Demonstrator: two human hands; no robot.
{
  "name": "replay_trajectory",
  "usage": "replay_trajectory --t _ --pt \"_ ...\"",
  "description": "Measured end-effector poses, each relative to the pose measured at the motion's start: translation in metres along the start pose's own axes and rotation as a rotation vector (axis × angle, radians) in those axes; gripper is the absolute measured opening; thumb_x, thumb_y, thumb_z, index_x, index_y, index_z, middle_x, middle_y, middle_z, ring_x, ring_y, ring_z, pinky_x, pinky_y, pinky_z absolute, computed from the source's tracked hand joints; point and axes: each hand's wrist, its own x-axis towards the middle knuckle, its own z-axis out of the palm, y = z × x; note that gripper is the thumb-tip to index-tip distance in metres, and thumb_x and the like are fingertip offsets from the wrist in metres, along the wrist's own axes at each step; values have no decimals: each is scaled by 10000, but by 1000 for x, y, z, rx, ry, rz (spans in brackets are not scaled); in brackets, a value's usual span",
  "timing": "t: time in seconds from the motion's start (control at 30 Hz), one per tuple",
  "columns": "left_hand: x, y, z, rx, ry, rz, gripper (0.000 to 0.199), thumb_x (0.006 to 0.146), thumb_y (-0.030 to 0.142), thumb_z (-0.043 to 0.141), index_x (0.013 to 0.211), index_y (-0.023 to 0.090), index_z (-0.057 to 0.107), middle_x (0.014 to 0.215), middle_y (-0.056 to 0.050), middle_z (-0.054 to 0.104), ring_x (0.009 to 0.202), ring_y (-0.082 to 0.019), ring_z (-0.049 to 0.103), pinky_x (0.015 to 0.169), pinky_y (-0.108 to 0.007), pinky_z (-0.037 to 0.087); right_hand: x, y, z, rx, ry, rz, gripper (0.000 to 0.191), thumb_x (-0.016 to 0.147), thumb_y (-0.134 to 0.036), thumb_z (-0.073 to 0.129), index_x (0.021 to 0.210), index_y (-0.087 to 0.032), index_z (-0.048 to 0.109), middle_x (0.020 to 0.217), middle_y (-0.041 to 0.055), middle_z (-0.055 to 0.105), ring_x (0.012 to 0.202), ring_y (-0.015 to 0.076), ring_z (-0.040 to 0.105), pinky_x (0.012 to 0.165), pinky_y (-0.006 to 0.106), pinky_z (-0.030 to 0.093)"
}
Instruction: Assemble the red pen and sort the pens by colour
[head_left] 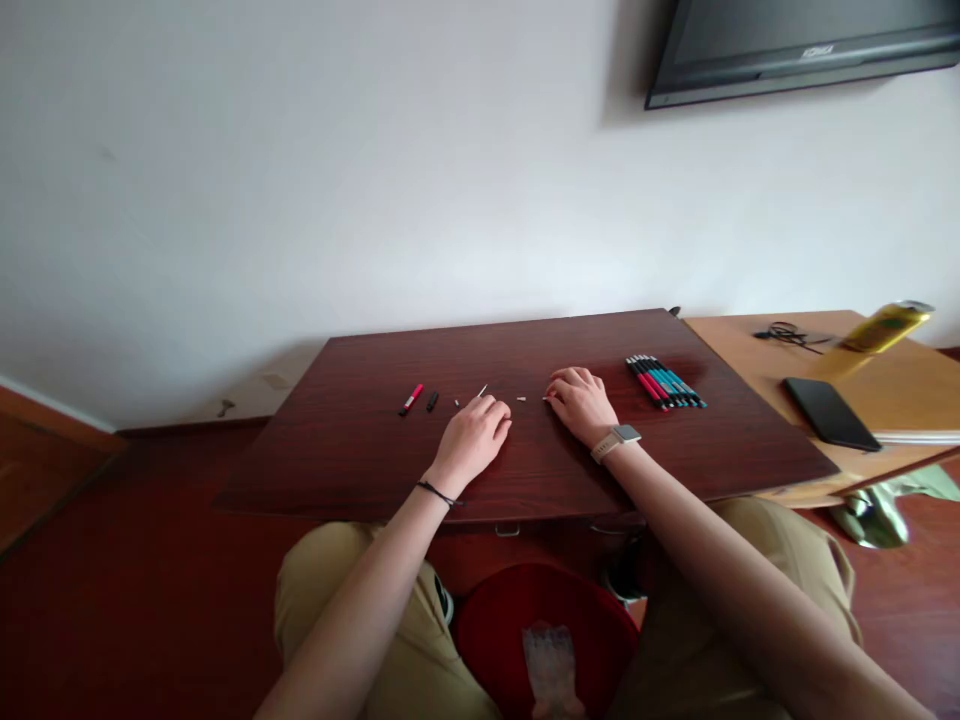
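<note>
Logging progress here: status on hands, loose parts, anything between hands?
Left hand by thin white rod, hold unclear. Right hand left of pen row, hold unclear. Red barrel, black piece loose, left of left hand. Small white piece between hands.

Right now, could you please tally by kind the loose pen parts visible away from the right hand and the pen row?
Red pen barrel: 1
Black tube: 1
Thin white rod: 1
Small pale pieces: 2
Total: 5
</note>
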Motion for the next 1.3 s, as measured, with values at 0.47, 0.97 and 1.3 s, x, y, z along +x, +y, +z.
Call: replay_trajectory --t 0.47,0.97,1.3 --pt "11 -19 34 27 -17 168 430 1145 286 389 1536 234 562 1627 -98 561 1542 -249 449 1260 -484 339 -9 -33 -1 40 -67 -160 189 1108 -257 499 1111 -233 686 1335 123 695 1293 309 545 1072 465 430" --pt "4 -3 22 -4 -34 174 261 1094 168 486 1182 208 728 1223 -94 737 1154 -257 638 1036 -425 482 -10 -32 -10 254 50 -93 324 1126 -288 411 1295 -256 685 1159 118 727 1110 293 636 1025 425 516" --pt "2 1 24 -5 -16 115 131 1073 197 577 1081 214 706 1103 -78 700 1075 -255 639 988 -412 527 -16 -35 -13 456 71 -9 144 1081 -318 566 1126 -243 680 1084 79 771 982 250 721 918 359 554"
